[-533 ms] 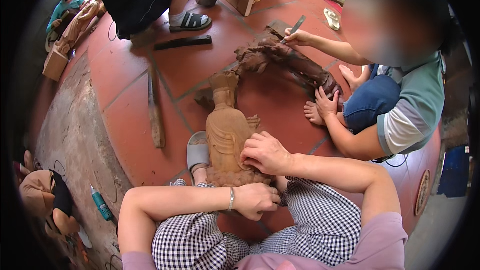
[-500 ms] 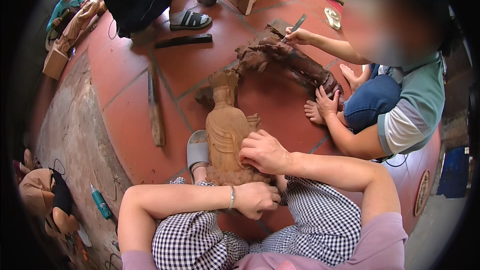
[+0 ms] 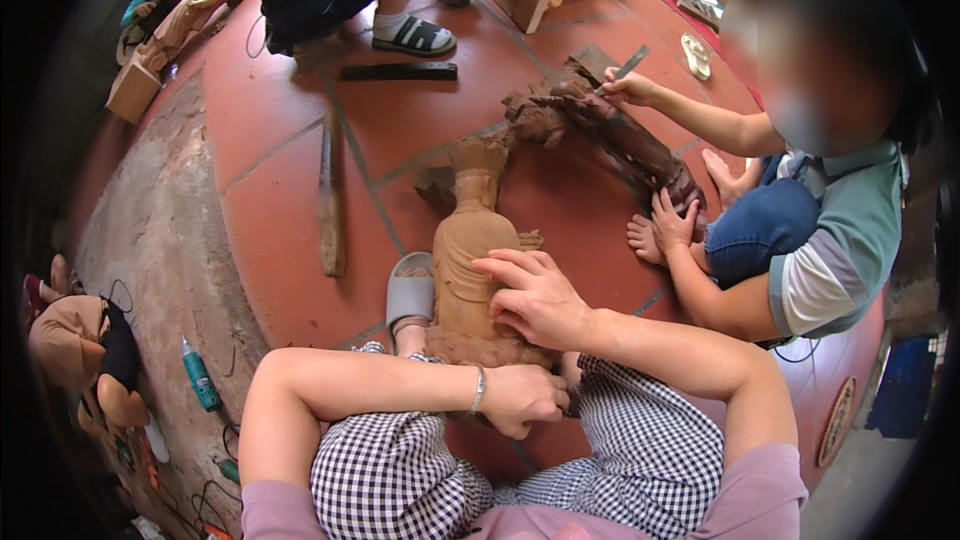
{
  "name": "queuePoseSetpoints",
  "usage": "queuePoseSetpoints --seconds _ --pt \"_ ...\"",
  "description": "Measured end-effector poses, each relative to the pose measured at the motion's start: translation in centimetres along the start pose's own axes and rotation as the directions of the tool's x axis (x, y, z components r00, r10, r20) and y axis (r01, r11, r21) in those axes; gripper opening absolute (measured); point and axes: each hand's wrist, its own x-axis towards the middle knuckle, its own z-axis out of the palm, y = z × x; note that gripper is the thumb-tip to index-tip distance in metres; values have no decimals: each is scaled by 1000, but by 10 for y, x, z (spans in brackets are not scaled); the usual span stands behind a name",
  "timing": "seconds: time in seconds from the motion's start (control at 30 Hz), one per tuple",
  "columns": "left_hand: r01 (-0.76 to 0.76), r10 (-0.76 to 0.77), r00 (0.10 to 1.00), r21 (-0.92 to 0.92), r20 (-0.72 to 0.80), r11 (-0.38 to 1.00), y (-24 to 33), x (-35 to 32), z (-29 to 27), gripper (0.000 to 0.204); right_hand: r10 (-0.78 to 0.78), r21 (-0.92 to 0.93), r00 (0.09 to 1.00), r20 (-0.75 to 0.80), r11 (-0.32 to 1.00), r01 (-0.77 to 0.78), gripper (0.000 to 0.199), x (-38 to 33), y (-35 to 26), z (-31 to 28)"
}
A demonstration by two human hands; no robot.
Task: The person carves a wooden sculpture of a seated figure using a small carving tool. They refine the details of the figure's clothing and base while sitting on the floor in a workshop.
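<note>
Between my legs is a carved wooden statue [image 3: 462, 265] of a robed figure, its lumpy base [image 3: 480, 348] nearest me and its head end pointing away. My right hand [image 3: 545, 305] rests on the statue's right side, fingers bent and apart over the carved folds. Just below the base, my left hand [image 3: 522, 400], with a bracelet at the wrist, has its fingers curled in; whatever lies inside them, if anything, is hidden. A grey slipper [image 3: 411, 290] on my foot sits beside the statue's left side.
At right a seated co-worker holds a chisel [image 3: 627, 68] against a dark wood carving [image 3: 635, 145]. A wooden mallet or club [image 3: 332, 195] and a dark bar [image 3: 398, 72] lie on the tiles. Another person's sandalled foot [image 3: 413, 35] stands beyond. A teal power tool [image 3: 200, 377] lies at left.
My right hand's fingers have lifted and spread on the statue; before, they were bunched against it. My left hand stays curled near the base. The whole view has shifted slightly.
</note>
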Motion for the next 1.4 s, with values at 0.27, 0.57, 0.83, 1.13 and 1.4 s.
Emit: queuePoseSetpoints --seconds 0.27,0.57,0.83,1.13,1.4 --pt "19 -19 998 -4 56 1000 1 2 -2 39 4 1 999 33 1000 -4 13 3 -2 9" --pt "-20 21 999 -35 35 999 -1 2 -1 42 -24 -45 999 44 999 26 13 0 2 7" --pt "9 -5 998 -63 61 998 3 3 -6 47 14 -63 997 82 998 -9 12 -5 5 6" --pt "7 -5 1000 -74 27 997 -1 -1 3 46 -27 -15 986 164 999 30 11 -4 14 3" --pt "3 -2 1000 -55 22 998 0 1 1 44 7 -35 987 158 999 -2 8 -3 8 3"
